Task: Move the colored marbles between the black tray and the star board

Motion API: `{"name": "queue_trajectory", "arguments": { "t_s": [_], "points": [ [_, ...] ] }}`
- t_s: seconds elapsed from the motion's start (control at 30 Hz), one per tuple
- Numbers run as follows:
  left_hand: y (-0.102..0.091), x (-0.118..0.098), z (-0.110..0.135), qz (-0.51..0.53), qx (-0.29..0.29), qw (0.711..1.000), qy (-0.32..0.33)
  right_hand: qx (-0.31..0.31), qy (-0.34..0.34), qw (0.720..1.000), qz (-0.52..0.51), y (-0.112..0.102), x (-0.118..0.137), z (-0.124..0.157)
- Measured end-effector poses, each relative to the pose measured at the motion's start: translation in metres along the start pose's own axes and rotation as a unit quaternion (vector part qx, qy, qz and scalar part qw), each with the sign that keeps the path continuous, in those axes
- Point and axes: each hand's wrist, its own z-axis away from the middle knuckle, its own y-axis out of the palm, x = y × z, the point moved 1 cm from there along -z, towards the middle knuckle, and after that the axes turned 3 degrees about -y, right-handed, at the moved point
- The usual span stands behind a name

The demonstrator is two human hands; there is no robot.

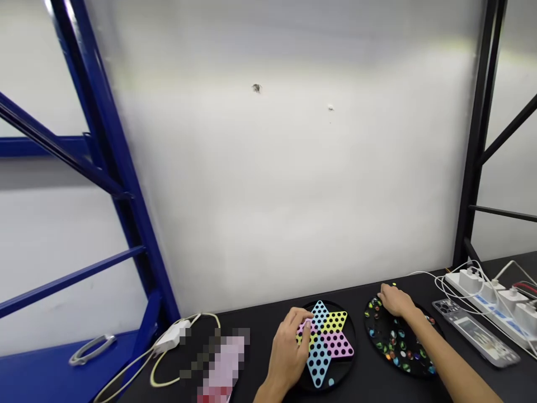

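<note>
A star-shaped Chinese checkers board (321, 342) with light blue, yellow and pink points full of dark holes lies on a round black base. My left hand (288, 346) rests over its left side, thumb and fingers apart, covering part of the pink and yellow points. To the right is a round black tray (373, 330) with many loose glass marbles (393, 341) of mixed colours. At the tray's far edge, my right hand (396, 301) reaches down with fingers drawn together. Whatever is between those fingertips is hidden. My right forearm crosses the tray's right side.
Right of the tray lies a grey phone-like device (476, 333) beside a white power strip (493, 299) with plugs and cables. A white adapter (172, 336) with cord and a blurred pink item (224, 364) lie at left. A blue metal frame (121, 168) and white wall (302, 184) stand behind.
</note>
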Motion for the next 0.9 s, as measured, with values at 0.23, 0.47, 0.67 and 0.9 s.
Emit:
{"name": "queue_trajectory", "arguments": {
  "t_s": [0.23, 0.47, 0.67, 0.9],
  "points": [
    [-0.007, 0.009, -0.002, 0.007, -0.022, 1.0, -0.004, -0.066, 0.033, 0.831, -0.551, -0.032, -0.015, 0.022],
    [-0.016, 0.024, -0.001, 0.013, -0.032, 0.999, -0.02, 0.04, 0.08, 0.521, -0.849, -0.009, 0.037, 0.046],
    [-0.018, 0.027, 0.002, 0.016, -0.04, 0.999, -0.032, 0.086, 0.065, 0.545, -0.831, 0.018, 0.099, 0.06],
    [-0.018, 0.023, 0.005, -0.006, -0.033, 0.999, -0.025, 0.009, -0.119, 0.853, -0.509, 0.049, 0.141, 0.088]
  ]
}}
